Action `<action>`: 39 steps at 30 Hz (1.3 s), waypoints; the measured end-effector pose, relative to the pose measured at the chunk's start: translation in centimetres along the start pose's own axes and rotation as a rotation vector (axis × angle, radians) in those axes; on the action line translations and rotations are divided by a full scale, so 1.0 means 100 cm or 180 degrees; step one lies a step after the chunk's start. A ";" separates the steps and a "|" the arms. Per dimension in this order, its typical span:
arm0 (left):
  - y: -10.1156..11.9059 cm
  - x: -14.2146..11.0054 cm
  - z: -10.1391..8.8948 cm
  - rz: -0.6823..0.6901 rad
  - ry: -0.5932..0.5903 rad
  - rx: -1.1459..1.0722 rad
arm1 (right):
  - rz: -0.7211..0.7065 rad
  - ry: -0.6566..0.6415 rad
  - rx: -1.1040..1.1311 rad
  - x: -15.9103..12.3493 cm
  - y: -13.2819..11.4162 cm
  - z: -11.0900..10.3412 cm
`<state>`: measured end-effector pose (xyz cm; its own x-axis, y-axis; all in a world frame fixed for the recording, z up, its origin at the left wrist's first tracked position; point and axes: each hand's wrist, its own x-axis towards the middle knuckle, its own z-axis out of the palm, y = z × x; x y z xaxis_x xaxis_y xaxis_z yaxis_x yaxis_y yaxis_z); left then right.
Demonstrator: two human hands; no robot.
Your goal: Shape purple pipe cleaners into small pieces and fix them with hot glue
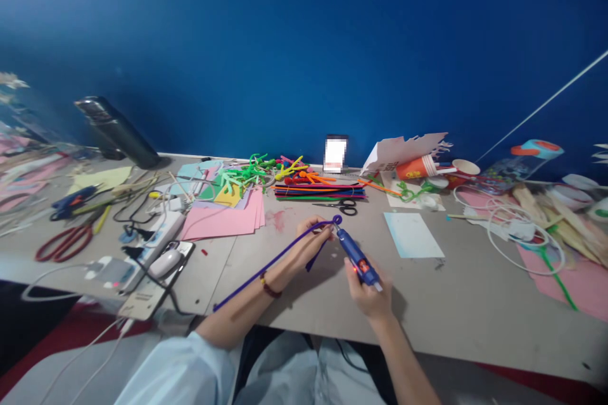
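Observation:
My left hand [313,237] is closed on a purple pipe cleaner [256,278], pinching it near a small curled loop at its end. The long tail of the pipe cleaner runs back over my left forearm toward the table's front edge, and a shorter purple end hangs below the fingers. A blue glue gun [356,256] is gripped in my right hand [370,291]. Its nozzle points up and left, at or very close to the loop; whether they touch I cannot tell. A small red light glows near my right thumb.
Behind my hands lie black scissors [349,206] and a bundle of coloured pipe cleaners [318,192]. Pink paper [223,221] and a power strip [156,247] are to the left, with red-handled scissors [64,243] beyond. A pale blue card [413,235] and paper cups [418,168] are right.

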<state>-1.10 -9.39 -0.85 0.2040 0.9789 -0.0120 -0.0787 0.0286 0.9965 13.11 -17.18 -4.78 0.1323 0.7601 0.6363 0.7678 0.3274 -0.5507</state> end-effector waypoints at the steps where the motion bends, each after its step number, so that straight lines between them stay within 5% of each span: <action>1: -0.001 0.000 0.000 -0.0007 0.0014 0.0014 | 0.0013 0.0001 0.0005 0.000 0.000 0.000; 39: -0.004 0.003 -0.001 0.0045 -0.0023 0.0123 | -0.0199 0.0080 -0.0181 0.002 -0.003 -0.001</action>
<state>-1.10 -9.06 -1.30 0.2101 0.9777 0.0026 -0.0440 0.0068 0.9990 12.95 -17.17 -4.45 0.0980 0.7245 0.6822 0.8092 0.3410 -0.4784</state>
